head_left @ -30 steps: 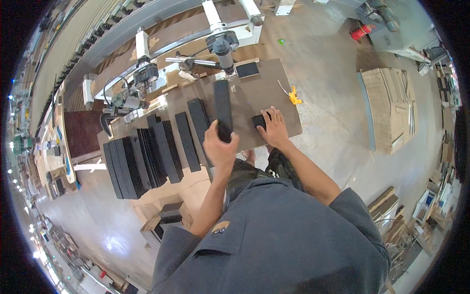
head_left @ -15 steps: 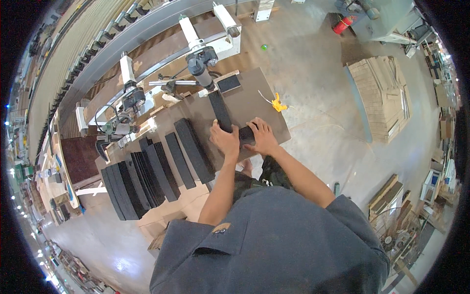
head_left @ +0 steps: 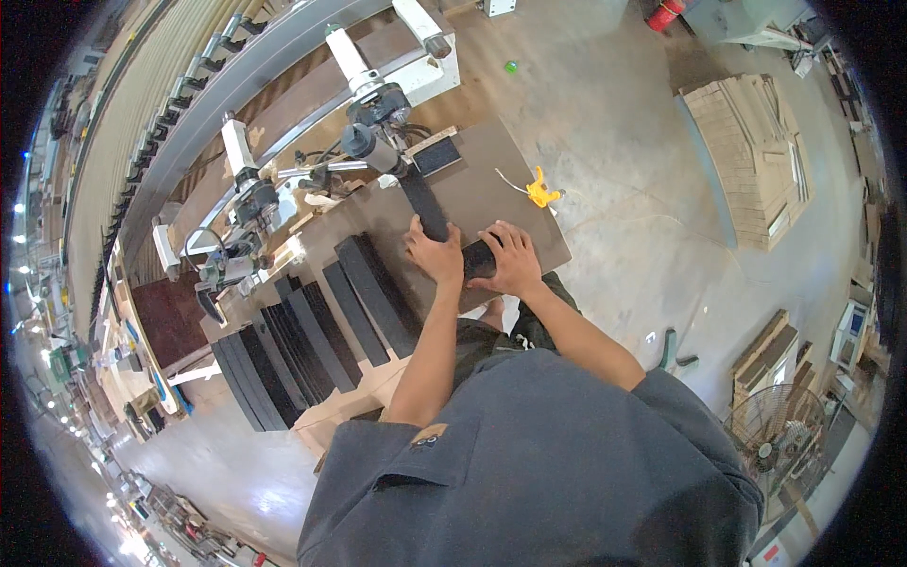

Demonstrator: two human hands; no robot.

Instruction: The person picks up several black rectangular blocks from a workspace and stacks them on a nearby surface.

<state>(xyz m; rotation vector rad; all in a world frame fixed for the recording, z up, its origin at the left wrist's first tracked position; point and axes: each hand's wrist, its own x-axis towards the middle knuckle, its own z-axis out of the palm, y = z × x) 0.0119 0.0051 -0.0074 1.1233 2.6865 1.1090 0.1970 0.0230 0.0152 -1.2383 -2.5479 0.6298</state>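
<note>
A long black strip [head_left: 422, 201] lies on the brown tabletop [head_left: 493, 170], its far end at a grey cylindrical machine head [head_left: 368, 148]. My left hand [head_left: 436, 255] is closed around the near end of that strip. Just to the right, my right hand [head_left: 511, 259] grips a shorter black block [head_left: 478, 260], fingers over its top and thumb at its near side. A small gap parts the two hands. Left of them, several black strips [head_left: 283, 354] lie side by side in a row, with a thicker black stack [head_left: 378, 288] closest to my left hand.
Beyond the tabletop stands a machine with white arms [head_left: 351, 59] and a framed black pad [head_left: 436, 156]. A yellow plastic piece [head_left: 541, 189] hangs at the table's right edge. Stacked boards [head_left: 751, 156] and a wire fan [head_left: 779, 430] stand on the floor at right.
The whole view has shifted slightly. Both hands keep hold of the same black pieces, and the right hand's block shows a little farther from the strip.
</note>
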